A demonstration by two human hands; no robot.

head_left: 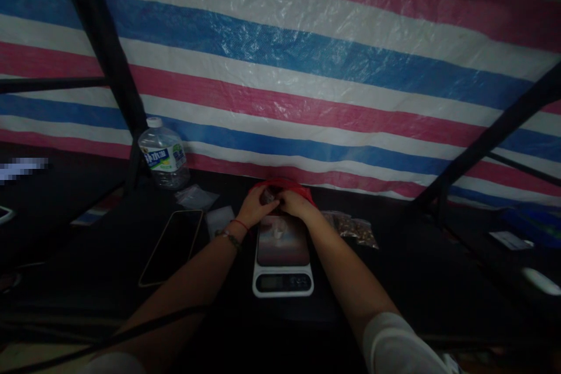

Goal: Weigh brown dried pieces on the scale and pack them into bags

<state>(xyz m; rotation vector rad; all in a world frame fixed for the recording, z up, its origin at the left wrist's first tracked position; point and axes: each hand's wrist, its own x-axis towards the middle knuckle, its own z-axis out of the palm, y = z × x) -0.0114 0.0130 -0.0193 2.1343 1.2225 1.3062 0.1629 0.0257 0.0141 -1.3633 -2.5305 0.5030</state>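
My left hand [255, 208] is curled round what looks like a small clear plastic bag [268, 195], just behind the kitchen scale. My right hand [294, 204] meets it from the other side, fingers bent together at the bag's edge; what they pinch is too dark to make out. Both hands are over the opening of a red plastic bag [302, 190], whose contents are mostly hidden. In front of them lies the white digital scale [283, 251] with a shiny metal plate. Several filled clear bags [359, 231] with brownish bits lie to the right of my right forearm.
A smartphone [173, 248] lies left of the scale, near flat clear bags [197, 197]. A large clear bottle [164, 155] stands at the back left. Dark metal frame bars [99, 35] rise on both sides, before a striped plastic sheet [307, 70]. A cable [144, 327] crosses my left forearm.
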